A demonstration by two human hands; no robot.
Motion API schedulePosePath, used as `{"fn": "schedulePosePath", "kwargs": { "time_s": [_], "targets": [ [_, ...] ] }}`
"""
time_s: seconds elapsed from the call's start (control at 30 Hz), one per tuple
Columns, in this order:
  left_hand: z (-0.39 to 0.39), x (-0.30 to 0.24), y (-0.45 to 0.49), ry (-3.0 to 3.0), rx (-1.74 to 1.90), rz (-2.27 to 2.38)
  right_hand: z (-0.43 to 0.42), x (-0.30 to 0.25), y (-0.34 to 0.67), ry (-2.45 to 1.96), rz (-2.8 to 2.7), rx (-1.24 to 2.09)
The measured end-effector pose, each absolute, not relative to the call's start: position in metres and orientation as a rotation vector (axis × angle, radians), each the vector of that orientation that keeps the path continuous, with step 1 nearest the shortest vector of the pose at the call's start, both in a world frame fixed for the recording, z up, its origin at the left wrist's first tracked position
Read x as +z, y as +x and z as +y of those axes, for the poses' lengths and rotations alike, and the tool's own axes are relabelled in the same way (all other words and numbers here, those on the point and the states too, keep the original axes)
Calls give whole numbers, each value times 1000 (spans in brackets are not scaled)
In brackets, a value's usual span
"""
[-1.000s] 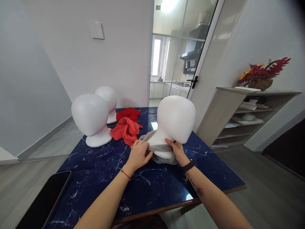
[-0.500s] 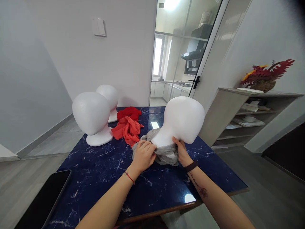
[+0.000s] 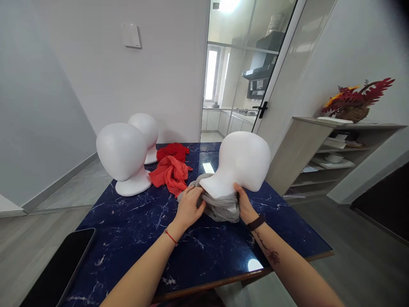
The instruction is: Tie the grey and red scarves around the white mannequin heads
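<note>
A white foam mannequin head (image 3: 244, 160) leans to the right over the dark blue table, with a grey scarf (image 3: 222, 207) bunched around its base. My left hand (image 3: 189, 207) pinches the scarf's edge at the left of the base; its fingertips lie against the cloth. On the other side my right hand (image 3: 245, 204) grips the mannequin head's neck, thumb on the white foam and the scarf beside the palm. The fingers of that hand are partly hidden behind the neck and cloth.
Two more white mannequin heads, one in front (image 3: 123, 153) and one behind (image 3: 145, 128), stand at left. A coral scarf (image 3: 172, 174) and a red scarf (image 3: 174, 151) lie beside them. A black phone (image 3: 59, 268) rests at the table's (image 3: 128, 251) left edge.
The mannequin head has shifted slightly left and its base has tipped up a little. My left hand has moved slightly left along the scarf. The right hand stays on the neck.
</note>
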State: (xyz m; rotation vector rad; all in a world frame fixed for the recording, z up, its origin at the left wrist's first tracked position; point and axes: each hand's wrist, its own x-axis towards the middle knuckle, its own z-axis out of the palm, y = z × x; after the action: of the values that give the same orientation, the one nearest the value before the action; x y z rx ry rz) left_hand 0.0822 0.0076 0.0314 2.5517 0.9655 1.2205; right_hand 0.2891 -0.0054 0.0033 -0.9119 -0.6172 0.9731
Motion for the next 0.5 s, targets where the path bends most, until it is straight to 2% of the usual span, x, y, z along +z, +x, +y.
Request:
{"fn": "schedulePosePath", "kwargs": {
  "time_s": [0.2, 0.33, 0.5],
  "targets": [
    [12, 28, 85, 2455, 1213, 1113, -10, 9, 285, -932, -647, 1006],
    [16, 21, 80, 2448, 1025, 1038, -18, 16, 279, -925, -670, 1027],
    [16, 15, 81, 2551, 956, 1037, -12, 22, 285, -885, -606, 899]
  ]
}}
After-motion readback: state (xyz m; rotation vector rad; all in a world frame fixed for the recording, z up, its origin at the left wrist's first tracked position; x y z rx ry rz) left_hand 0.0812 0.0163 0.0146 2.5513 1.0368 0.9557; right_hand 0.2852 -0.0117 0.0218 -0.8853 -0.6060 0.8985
